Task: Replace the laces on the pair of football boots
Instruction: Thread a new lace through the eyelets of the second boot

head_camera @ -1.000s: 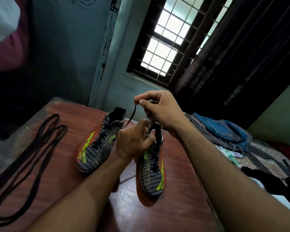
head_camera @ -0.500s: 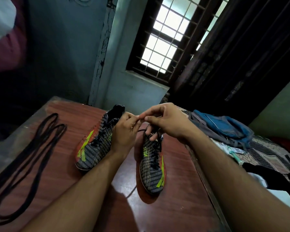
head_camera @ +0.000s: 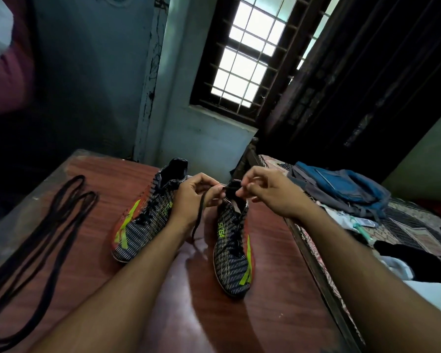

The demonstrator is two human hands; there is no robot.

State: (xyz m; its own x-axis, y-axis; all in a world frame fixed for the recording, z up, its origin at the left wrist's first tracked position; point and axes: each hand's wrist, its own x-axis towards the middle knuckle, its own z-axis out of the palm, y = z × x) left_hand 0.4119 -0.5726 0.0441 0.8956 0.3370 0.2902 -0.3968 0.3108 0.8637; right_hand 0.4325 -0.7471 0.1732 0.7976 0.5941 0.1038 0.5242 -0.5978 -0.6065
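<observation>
Since a second ago the right hand point(head_camera: 273, 193) has dropped from its raised pull to meet the left hand point(head_camera: 193, 197), both pinching the old lace point(head_camera: 200, 215) just above the right-hand boot point(head_camera: 233, 253), suggesting unlacing continues.

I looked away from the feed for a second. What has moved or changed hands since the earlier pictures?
The right hand, which held a lace end raised high over the right boot, has dropped level with the left hand. The hands met, then drew slightly apart; both now pinch the lace, whose free end hangs down from the left hand. Both boots and the spare laces on the table stayed put.
</observation>
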